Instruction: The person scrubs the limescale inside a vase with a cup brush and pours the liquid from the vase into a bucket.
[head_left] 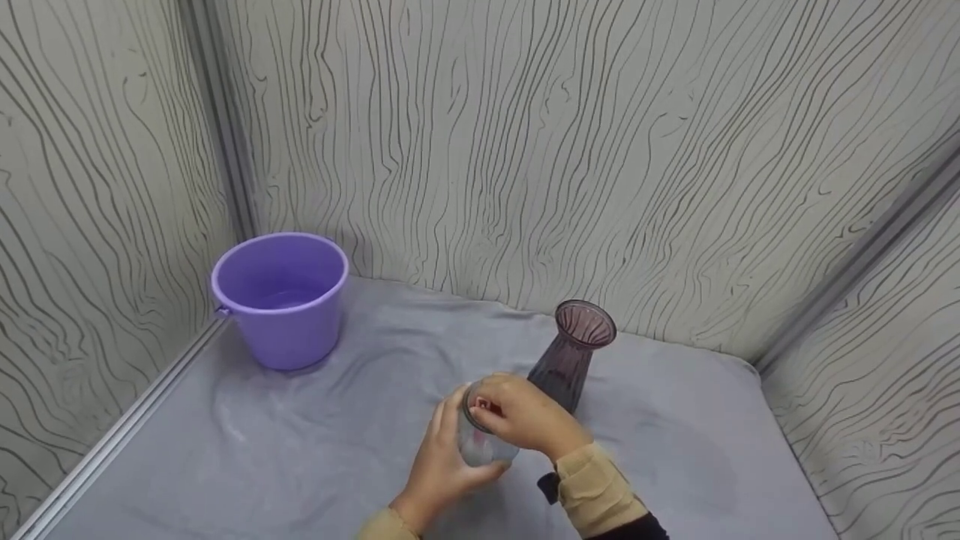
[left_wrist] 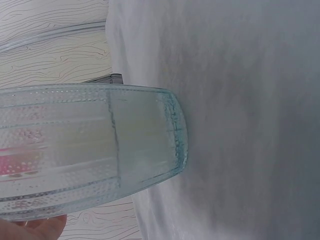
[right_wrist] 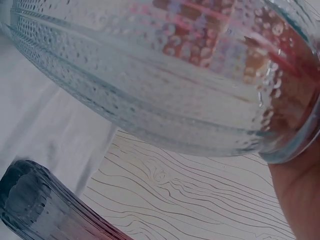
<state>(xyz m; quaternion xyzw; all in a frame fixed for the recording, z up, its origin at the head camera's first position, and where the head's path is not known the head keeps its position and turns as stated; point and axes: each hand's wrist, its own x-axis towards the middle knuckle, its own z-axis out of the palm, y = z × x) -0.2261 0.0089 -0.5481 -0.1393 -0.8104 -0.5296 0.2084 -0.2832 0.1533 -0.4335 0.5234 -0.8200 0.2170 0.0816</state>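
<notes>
My left hand [head_left: 446, 461] grips a clear glass vase [head_left: 487, 452] around its side, above the cloth-covered table. The fingers of my right hand [head_left: 529, 412] reach into the vase's mouth and pinch a small red-and-white thing [head_left: 482, 405]. Through the dimpled glass in the right wrist view, pink, white and bluish patches of it [right_wrist: 195, 37] show, but its kind is unclear. The left wrist view has the vase's thick base [left_wrist: 175, 135], with fingertips at its lower side. Just beyond the right hand stands a tall purple glass vase [head_left: 566, 367], partly hidden by that hand.
A purple bucket [head_left: 296, 330] stands at the back left of the table, near the corner. Wrinkled grey cloth [head_left: 337, 457] covers the tabletop. Wood-patterned panels [head_left: 480, 150] rise along the back and both sides.
</notes>
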